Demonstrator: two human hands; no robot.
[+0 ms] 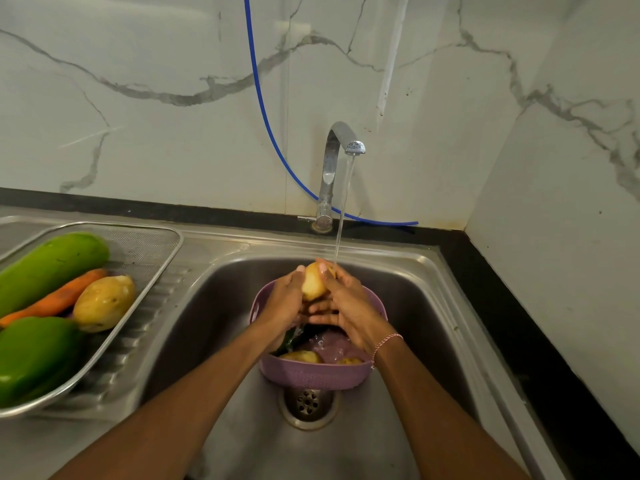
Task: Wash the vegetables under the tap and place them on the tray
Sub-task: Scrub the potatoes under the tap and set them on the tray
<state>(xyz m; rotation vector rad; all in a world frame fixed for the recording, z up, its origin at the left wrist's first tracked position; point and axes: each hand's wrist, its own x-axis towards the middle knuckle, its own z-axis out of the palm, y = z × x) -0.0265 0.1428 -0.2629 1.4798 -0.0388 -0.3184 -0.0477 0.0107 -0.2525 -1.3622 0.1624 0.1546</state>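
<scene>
— Clasped between left hand (pixel 287 301) and right hand (pixel 348 308), both curled round the potato (pixel 312 283)?
— Yes, pinned palm to palm.
— Where?
— Above the purple basket (pixel 311 377) in the sink (pixel 207 323), just at the foot of the stream (pixel 341 220) from the tap (pixel 331 168).
— Tray (pixel 172 249)?
— Well apart, to the left, loaded with green vegetables (pixel 52 261) and a carrot (pixel 55 299).

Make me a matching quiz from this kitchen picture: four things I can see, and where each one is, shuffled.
Things:
1 carrot
2 purple basket
3 blue hose
4 potato nearest the tap

Places:
A held between the left hand and right hand
B lying on the metal tray
C standing in the sink
D hanging along the marble wall

Pairs: 1-B, 2-C, 3-D, 4-A
</scene>
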